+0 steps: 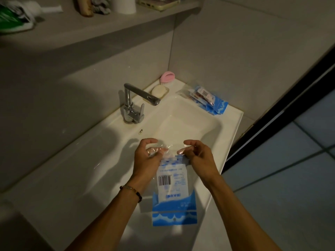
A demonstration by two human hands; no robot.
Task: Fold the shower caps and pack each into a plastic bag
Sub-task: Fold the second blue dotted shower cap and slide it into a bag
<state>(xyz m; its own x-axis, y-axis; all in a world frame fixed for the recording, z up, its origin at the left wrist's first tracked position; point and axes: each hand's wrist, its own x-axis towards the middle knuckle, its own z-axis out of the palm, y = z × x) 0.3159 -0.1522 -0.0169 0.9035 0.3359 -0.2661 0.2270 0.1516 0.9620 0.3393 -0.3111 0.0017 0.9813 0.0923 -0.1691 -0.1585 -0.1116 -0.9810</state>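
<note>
A clear plastic bag (173,189) with blue and white print and a barcode label hangs over the near rim of the white sink (226,142). My left hand (147,156) pinches the left side of its top edge. My right hand (198,153) pinches the right side of that edge. Thin transparent film, the bag's flap or a shower cap, is bunched between my fingers; I cannot tell which. A pile of more blue printed bags (208,100) lies on the sink's far right corner.
A chrome tap (135,104) stands behind the basin. A bar of soap (159,90) and a pink brush (167,77) sit at the back rim. A shelf (94,28) above carries bottles and a phone. A dark door frame (282,113) runs along the right.
</note>
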